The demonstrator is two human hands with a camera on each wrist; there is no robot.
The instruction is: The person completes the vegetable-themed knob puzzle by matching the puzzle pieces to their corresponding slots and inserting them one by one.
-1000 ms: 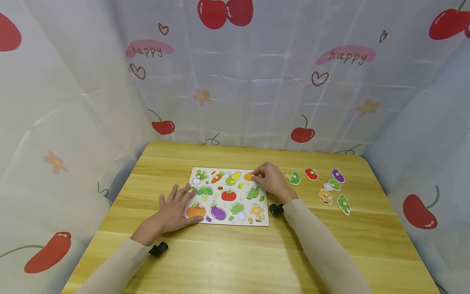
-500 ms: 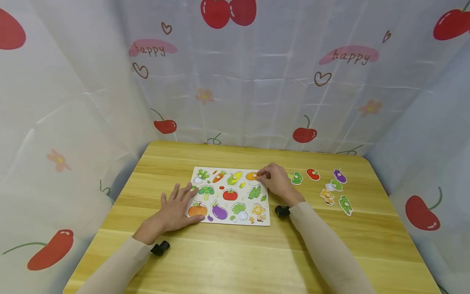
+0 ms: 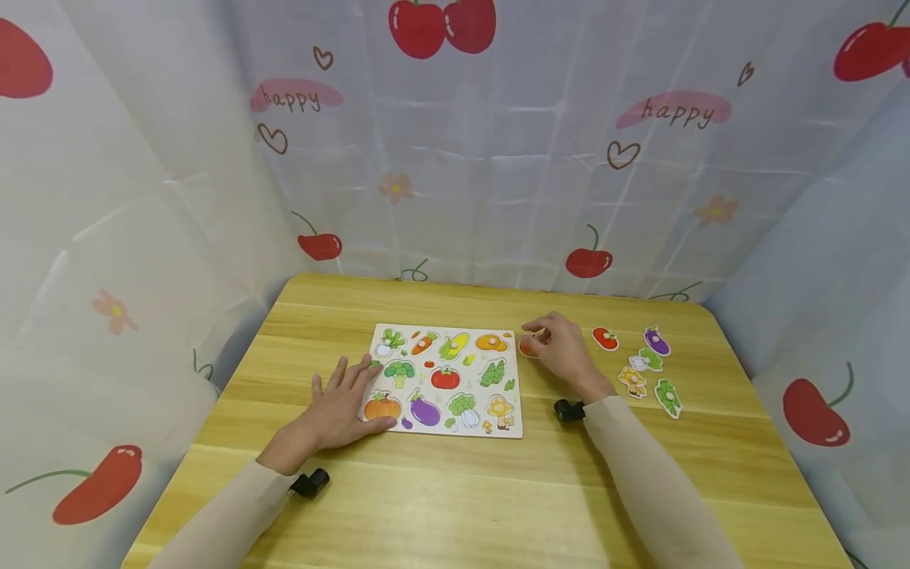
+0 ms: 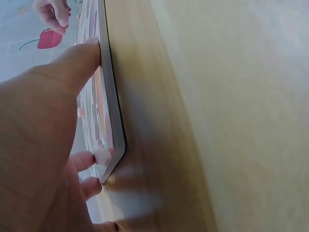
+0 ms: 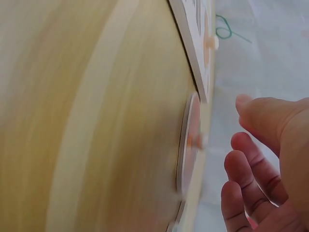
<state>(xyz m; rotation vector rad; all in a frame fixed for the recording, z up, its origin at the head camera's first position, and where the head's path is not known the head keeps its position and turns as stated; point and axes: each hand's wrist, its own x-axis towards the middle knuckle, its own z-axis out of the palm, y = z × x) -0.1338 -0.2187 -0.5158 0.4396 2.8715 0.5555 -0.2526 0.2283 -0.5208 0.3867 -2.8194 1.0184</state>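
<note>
A vegetable peg puzzle board (image 3: pixel 515 431) lies mid-table. My left hand (image 3: pixel 346 391) rests flat with straight fingers on the table and the board's left edge; in the left wrist view its thumb (image 4: pixel 82 63) touches the board's rim (image 4: pixel 112 111). My right hand (image 3: pixel 543 336) hovers just right of the board, fingers loosely curled. An orange puzzle piece (image 3: pixel 528 346) lies on the table by those fingertips. In the right wrist view the orange piece (image 5: pixel 188 145) lies flat with a small gap to my right hand (image 5: pixel 239 123).
Loose pieces lie to the right on the wooden table (image 3: pixel 455 490): a tomato (image 3: pixel 605 338), an eggplant (image 3: pixel 657 341), a white vegetable (image 3: pixel 643 361), a mushroom (image 3: pixel 631 380), a leafy green (image 3: pixel 667 397). Cherry-print curtains (image 3: pixel 455 197) close off three sides.
My right hand moved right from the board's top-right corner with the orange piece, which now lies on the table with the fingers off it. The hand now hides the broccoli piece. My left hand stayed.
</note>
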